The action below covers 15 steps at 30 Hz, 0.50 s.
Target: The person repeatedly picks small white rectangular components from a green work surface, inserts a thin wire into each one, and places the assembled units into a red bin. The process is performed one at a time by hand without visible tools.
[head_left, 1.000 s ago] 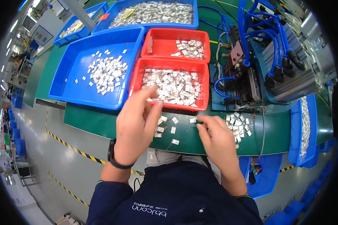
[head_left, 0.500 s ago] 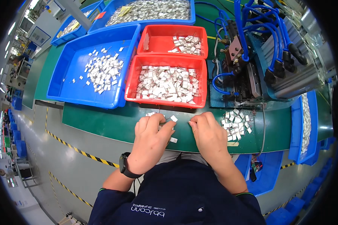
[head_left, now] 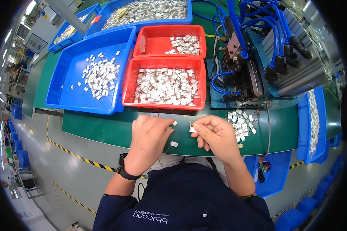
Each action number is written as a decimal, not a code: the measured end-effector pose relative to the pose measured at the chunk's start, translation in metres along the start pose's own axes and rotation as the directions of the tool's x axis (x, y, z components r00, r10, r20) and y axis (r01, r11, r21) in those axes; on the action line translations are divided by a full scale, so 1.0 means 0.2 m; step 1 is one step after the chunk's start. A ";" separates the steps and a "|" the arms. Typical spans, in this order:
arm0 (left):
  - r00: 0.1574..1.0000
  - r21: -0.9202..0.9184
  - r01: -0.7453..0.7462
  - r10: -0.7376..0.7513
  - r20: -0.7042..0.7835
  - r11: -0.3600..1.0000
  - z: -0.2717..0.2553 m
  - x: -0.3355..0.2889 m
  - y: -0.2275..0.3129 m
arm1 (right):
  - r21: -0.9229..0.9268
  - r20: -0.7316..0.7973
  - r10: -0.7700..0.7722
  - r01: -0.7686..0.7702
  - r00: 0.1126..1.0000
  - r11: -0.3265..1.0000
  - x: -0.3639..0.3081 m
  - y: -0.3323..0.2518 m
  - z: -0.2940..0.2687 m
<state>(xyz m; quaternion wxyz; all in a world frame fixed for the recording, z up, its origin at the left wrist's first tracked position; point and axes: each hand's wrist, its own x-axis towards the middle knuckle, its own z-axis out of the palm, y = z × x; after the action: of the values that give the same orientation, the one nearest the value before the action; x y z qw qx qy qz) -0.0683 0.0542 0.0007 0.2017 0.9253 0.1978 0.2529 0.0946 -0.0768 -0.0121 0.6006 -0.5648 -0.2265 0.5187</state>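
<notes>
My right hand (head_left: 218, 138) pinches a small white tag-like part with a thin wire lead (head_left: 192, 129) between thumb and forefinger, just above the green table edge. To its left, my left hand (head_left: 148, 133) is low over the table with fingers curled together. What those fingers hold, if anything, is hidden under the hand. A loose white part (head_left: 175, 123) sits right beside its fingertips. Nearer to me lies another white part with a lead (head_left: 174, 144). A heap of similar white parts (head_left: 241, 125) rests on the table to the right of my right hand.
Beyond my hands stand two red bins (head_left: 164, 106) and a large blue bin (head_left: 61, 86), all holding white parts. A machine with blue air hoses (head_left: 254, 73) occupies the right back. More blue bins stand behind and at far right (head_left: 304, 131).
My right hand has turned and lifted, and a white part with its lead now shows in its fingers. My left hand's fingers have shifted slightly. The view has moved a little.
</notes>
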 end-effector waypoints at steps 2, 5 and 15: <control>0.998 -0.052 0.017 -0.020 -0.065 0.999 -0.01 0.00 0.00 | 0.027 0.016 -0.002 0.002 1.000 1.000 0.00 0.00 0.00; 0.993 -0.214 0.053 -0.074 -0.090 0.975 -0.04 0.00 0.01 | 0.068 0.010 -0.017 0.016 1.000 0.998 -0.02 -0.01 0.02; 0.873 -0.929 0.244 -0.480 0.085 0.280 0.01 -0.03 0.07 | 0.088 0.014 -0.159 0.157 0.987 0.984 -0.06 -0.02 0.04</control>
<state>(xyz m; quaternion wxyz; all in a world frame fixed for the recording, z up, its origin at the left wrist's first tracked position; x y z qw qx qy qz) -0.0675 0.0397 0.0034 0.7103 0.5497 0.2491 0.3623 0.0843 -0.0836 -0.0030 0.6614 -0.5129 -0.2541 0.4846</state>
